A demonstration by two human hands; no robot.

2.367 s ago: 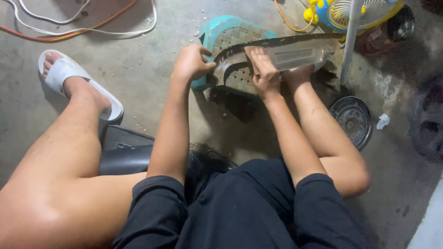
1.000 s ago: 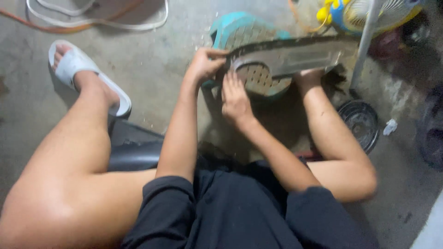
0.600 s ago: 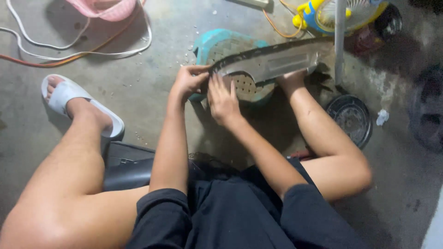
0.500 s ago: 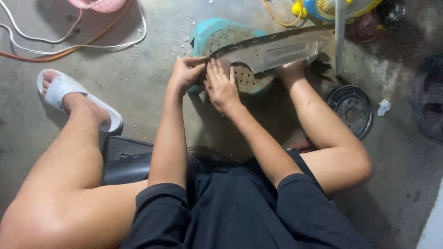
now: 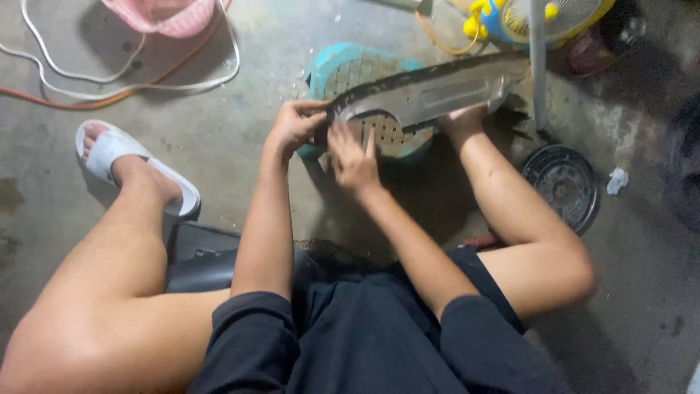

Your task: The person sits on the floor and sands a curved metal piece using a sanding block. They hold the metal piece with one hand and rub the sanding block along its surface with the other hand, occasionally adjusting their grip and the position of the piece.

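Note:
A long grey curved panel (image 5: 437, 95) lies across a teal plastic stool (image 5: 328, 69) in front of me. My left hand (image 5: 295, 128) is closed around the panel's left end. Just to its right, my right hand (image 5: 354, 157) lies flat with fingers spread against the panel's lower edge and the stool's perforated top. My right foot (image 5: 463, 120) sits under the panel's middle, partly hidden by it. My left foot in a white sandal (image 5: 117, 149) rests on the concrete floor at the left.
A pink basket (image 5: 168, 14) with white and orange cables (image 5: 146, 84) lies at the top left. A yellow and blue fan (image 5: 554, 14) and a grey pole (image 5: 538, 66) stand at the top right, a round black grille (image 5: 561, 186) below them. I sit on a black seat (image 5: 204, 255).
My right hand has slid from the top of the panel's middle down to its left end, beside my left hand. The left hand keeps its hold. The view has shifted slightly.

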